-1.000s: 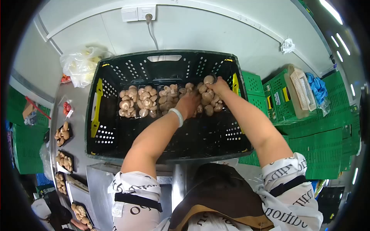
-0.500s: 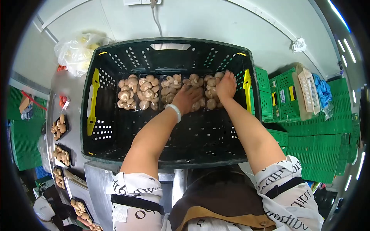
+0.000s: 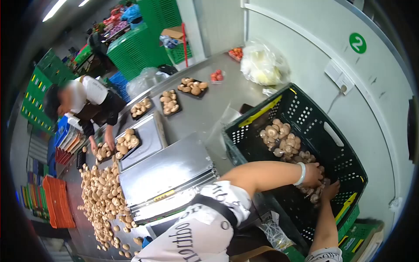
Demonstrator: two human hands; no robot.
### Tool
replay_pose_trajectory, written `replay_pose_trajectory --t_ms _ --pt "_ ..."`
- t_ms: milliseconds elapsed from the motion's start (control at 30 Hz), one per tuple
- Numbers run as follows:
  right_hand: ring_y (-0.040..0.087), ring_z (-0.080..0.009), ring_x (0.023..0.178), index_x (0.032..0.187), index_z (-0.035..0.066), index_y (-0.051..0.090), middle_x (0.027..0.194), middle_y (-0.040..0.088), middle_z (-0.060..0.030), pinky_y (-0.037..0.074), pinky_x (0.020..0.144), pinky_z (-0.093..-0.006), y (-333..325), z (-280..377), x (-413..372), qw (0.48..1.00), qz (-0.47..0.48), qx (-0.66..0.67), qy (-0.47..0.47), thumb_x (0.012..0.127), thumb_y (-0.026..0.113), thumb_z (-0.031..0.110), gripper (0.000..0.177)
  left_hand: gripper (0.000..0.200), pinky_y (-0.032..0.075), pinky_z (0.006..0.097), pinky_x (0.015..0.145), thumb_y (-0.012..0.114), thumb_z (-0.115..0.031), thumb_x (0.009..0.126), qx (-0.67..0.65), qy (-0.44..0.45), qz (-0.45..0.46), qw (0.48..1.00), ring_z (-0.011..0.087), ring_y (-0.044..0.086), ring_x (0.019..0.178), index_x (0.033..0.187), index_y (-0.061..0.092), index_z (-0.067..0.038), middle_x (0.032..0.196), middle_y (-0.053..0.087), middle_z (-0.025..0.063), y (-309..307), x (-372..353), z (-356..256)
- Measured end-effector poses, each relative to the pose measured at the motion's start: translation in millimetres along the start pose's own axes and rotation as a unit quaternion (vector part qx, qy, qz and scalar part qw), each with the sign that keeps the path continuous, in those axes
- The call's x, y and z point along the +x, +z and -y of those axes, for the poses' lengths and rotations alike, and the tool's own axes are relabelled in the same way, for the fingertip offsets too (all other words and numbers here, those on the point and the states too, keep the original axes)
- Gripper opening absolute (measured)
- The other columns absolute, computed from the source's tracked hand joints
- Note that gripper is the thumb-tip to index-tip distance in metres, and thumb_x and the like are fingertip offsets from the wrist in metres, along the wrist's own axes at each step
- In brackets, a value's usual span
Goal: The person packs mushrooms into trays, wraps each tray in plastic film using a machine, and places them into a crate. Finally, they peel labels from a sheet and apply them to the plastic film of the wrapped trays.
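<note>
Inside the dark green crate point(image 3: 257, 135), wrapped packs of brown mushrooms point(image 3: 290, 145) lie in a row along the far side. My left hand point(image 3: 311, 175), with a pale bracelet at the wrist, bends its fingers over a mushroom pack point(image 3: 315, 192) at the row's right end. On that pack's outer side, by the crate's end wall, my right hand point(image 3: 330, 191) grips it with curled fingers. Some fingertips of both hands are hidden among the mushrooms.
Trays of mushrooms point(image 3: 170, 102) stand on the steel table point(image 3: 196, 115). A co-worker point(image 3: 94, 98) handles a tray beside a heap of loose mushrooms point(image 3: 102, 196). Nearby are a metal machine point(image 3: 163, 172), a plastic bag of produce point(image 3: 264, 63) and an orange crate point(image 3: 58, 201).
My view has swung left, bringing the co-worker and mushroom heap into sight. Both hands stay at the right end of the row, now closer together.
</note>
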State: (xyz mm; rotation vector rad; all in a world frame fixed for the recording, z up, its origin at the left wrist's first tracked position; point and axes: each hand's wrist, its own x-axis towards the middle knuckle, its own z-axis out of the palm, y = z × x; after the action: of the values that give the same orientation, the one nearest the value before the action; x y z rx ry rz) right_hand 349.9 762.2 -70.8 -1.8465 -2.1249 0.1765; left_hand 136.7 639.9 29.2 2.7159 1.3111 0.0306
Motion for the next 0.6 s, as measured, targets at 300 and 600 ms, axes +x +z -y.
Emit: replay_pose_trajectory --t_ms 300,600 --pt "0.059 -0.0146 0.096 0.114 -0.002 0.056 0.104 0.060 -0.0081 0.044 0.088 -0.0267 -133 225 -69 0.824 0.105 0.501 -0.244 0.094 0.049 0.005 0.023 0.037 0.046 0.0361 0.092 0.063 -0.027 0.089 -0.341 -0.381 -0.406 0.757 0.0281 0.059 0.107 0.119 0.059 -0.005 0.116 0.061 0.0141 -100 -325 -125" --pt "0.062 -0.0184 0.093 0.114 0.000 0.055 0.106 0.061 -0.0105 0.050 0.081 -0.0300 -156 447 -305 0.580 0.491 0.309 -0.572 0.088 0.059 0.011 0.028 0.041 0.045 0.0289 0.086 0.053 -0.030 0.096 -0.171 -0.743 -0.584 0.279 0.0156 0.058 0.099 0.123 0.056 0.001 0.111 0.063 0.0089 71 -668 -273"
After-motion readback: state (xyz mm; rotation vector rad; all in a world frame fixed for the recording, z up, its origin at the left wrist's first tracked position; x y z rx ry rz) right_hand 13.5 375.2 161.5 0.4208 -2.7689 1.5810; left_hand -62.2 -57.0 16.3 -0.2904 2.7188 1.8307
